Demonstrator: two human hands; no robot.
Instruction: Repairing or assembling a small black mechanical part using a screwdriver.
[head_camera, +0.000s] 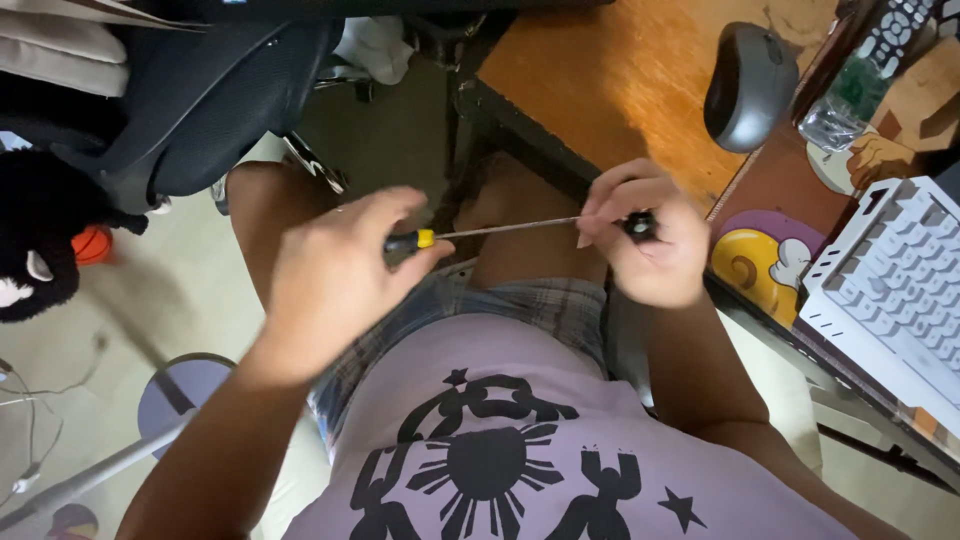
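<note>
A screwdriver lay level above the person's lap, its thin shaft running between the two hands. The left hand was wrapped around the black and yellow handle. The right hand was pinched on the shaft near its tip, and also closed on a small black part there; what that part was could not be told. Just beyond the hands was the edge of a wooden desk, with a grey mouse on it. A white keyboard lay to the right, on a picture mat. A black chair stood to the left.
</note>
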